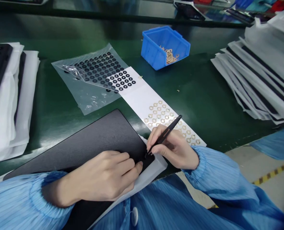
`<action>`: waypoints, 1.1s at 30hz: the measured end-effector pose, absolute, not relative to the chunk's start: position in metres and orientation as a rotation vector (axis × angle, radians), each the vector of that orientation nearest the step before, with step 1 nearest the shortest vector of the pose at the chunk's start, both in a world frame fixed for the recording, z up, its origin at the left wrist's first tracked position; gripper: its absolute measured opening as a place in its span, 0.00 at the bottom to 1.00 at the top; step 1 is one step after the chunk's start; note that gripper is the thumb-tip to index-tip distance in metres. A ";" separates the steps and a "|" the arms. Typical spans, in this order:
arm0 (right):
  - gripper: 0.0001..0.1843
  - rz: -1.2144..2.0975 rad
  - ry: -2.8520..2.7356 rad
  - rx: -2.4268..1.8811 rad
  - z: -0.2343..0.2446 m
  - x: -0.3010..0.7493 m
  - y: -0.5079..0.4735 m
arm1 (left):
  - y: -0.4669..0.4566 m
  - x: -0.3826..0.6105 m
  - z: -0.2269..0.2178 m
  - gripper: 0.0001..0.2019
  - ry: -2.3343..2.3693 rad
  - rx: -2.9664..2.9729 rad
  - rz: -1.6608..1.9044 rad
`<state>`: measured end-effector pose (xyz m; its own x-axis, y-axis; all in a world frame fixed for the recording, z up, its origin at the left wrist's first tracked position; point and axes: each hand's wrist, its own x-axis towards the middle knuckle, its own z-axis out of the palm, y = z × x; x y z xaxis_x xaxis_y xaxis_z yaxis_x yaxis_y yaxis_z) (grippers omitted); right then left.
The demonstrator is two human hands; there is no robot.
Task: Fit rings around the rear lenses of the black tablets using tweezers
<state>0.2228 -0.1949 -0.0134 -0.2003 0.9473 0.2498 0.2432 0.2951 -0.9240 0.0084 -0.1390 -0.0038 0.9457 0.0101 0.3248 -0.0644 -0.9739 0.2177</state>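
Observation:
A flat black panel (pixel 94 137) lies tilted on a white sleeve at the near table edge. My left hand (pixel 106 175) rests on its near corner, fingers curled and pressing the panel. My right hand (pixel 173 148) pinches black tweezers (pixel 164 134), whose tip touches the panel's right corner close to my left fingertips. Just beyond lies a white strip (pixel 142 95) carrying rows of small gold rings (pixel 166 116) and black rings (pixel 124 80).
A clear plastic bag (pixel 89 89) with black rings overlaps the strip's far end. A blue bin (pixel 164 46) of gold rings stands behind. Stacks of white-sleeved black panels sit left (pixel 10 95) and right (pixel 259 73) on the green table (pixel 204 92).

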 end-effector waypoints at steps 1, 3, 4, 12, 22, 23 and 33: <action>0.07 0.959 -1.634 -1.110 -0.014 0.223 -0.195 | -0.139 0.009 -0.004 0.12 -0.039 2.872 0.482; 0.07 0.934 -1.593 -1.121 -0.010 0.225 -0.197 | -0.139 0.009 -0.004 0.12 -0.037 2.870 0.480; 0.07 0.916 -1.589 -1.132 -0.006 0.227 -0.198 | -0.139 0.009 -0.005 0.12 -0.037 2.870 0.479; 0.06 0.817 -1.789 -1.256 0.054 0.220 -0.147 | -0.140 0.009 -0.005 0.12 -0.068 2.893 0.390; 0.06 0.879 -1.753 -1.278 0.014 0.131 -0.004 | -0.141 0.011 -0.013 0.07 0.024 2.925 0.431; 0.06 0.875 -1.764 -1.286 0.008 0.128 0.000 | -0.142 0.011 -0.014 0.07 0.028 2.927 0.443; 0.09 0.741 -2.040 -1.317 0.070 0.173 -0.049 | -0.104 0.006 -0.007 0.07 0.579 2.841 1.020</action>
